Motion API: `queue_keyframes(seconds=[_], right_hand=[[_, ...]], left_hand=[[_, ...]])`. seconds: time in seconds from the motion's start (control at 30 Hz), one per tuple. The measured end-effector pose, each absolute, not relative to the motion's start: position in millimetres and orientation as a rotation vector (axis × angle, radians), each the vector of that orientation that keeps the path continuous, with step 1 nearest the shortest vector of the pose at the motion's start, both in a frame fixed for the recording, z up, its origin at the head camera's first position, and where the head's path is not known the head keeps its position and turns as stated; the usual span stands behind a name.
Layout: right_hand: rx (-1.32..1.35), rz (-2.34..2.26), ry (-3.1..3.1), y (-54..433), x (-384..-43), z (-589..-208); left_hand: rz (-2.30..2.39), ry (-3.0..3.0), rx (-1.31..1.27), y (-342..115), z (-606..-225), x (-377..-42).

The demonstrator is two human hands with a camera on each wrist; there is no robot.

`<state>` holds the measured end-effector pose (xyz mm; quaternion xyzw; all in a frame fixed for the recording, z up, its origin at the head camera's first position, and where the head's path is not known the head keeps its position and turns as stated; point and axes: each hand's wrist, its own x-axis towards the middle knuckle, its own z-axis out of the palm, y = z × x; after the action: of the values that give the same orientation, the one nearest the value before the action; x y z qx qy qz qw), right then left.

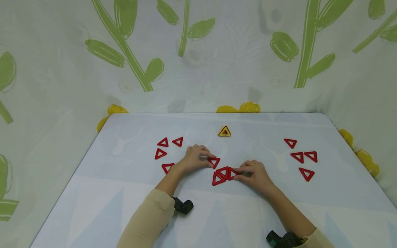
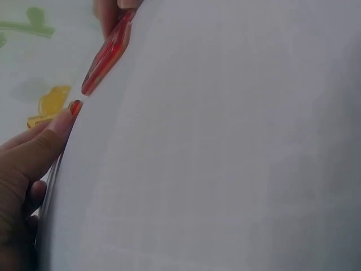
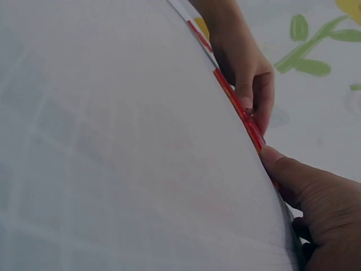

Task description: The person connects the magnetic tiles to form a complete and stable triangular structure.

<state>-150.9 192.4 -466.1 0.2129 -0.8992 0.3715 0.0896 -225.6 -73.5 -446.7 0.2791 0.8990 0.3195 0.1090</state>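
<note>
In the middle of the table lie three red triangle tiles with open centres, set side by side: a left one [image 1: 218, 178], a middle one [image 1: 222, 172] and a right one. The right hand [image 1: 255, 175] pinches the right-hand tile [image 1: 231, 174] at its outer edge between thumb and fingers. Just above and left of this row, the left hand [image 1: 196, 158] pinches another red triangle tile [image 1: 214, 162] by its left side, one corner pointing toward me. In the left wrist view, the left thumb [image 2: 59, 124] overlaps most of its tile.
Several red triangle tiles [image 1: 160, 153] lie left of the left hand, one partly behind the forearm. More red triangle tiles [image 1: 307, 174] lie at the right. A yellow triangle piece [image 1: 224, 131] sits toward the back. The table [image 1: 248, 213] ends at a patterned cloth [image 1: 217, 75].
</note>
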Motion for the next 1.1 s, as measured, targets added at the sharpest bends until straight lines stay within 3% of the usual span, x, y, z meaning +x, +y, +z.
queue_keyframes(seconds=[0.4, 0.77, 1.1], right_hand=[[0.635, 1.084, -2.674, 192.7, -152.0, -464.3], [0.647, 1.08, -2.657, 196.3, -153.3, -467.5], [0.573, 1.097, -2.748, 192.9, -151.5, -464.9]], left_hand=[[0.762, 2.655, 1.045, -67.1, -452.1, -234.2], [0.922, 2.776, 0.948, -66.3, -467.3, -233.6], [0.836, 2.791, 1.044, -69.4, -468.4, -229.3]])
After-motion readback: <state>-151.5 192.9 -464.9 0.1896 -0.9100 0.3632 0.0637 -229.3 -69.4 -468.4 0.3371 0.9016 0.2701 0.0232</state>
